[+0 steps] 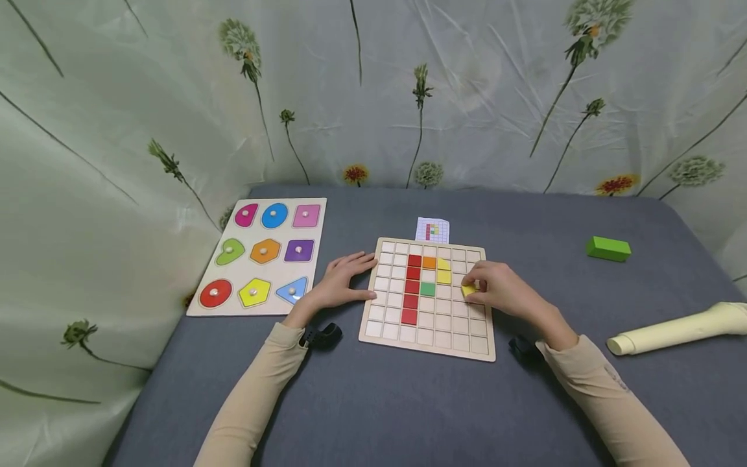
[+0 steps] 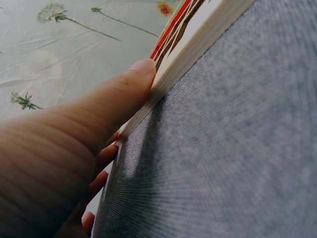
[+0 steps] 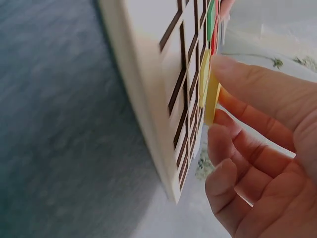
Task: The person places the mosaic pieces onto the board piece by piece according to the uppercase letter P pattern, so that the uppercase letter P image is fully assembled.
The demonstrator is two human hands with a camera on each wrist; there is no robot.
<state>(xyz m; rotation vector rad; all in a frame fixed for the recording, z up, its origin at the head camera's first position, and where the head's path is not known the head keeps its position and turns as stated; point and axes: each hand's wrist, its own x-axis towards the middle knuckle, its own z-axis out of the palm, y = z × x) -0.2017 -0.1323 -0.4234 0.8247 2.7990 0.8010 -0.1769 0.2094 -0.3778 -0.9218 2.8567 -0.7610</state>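
Note:
A square wooden grid board [image 1: 442,324] lies on the table, with a column of red tiles [image 1: 411,287], an orange tile [image 1: 429,263], a green tile [image 1: 428,289] and two yellow tiles [image 1: 443,277] in its cells. My right hand [image 1: 503,290] pinches a yellow tile [image 3: 212,99] between thumb and fingers, over the board's right side. At the opposite edge my left hand [image 1: 340,283] touches the board with fingers spread; its thumb [image 2: 124,91] rests against the rim. A small pattern card [image 1: 432,230] lies at the board's far edge.
Left of the board lies a shape puzzle [image 1: 242,263] with knobbed pieces. A green block [image 1: 608,249] sits at the far right, and a pale yellow rolled object [image 1: 671,331] lies nearer on that side. A floral curtain [image 1: 373,97] hangs behind the grey table [image 1: 373,415].

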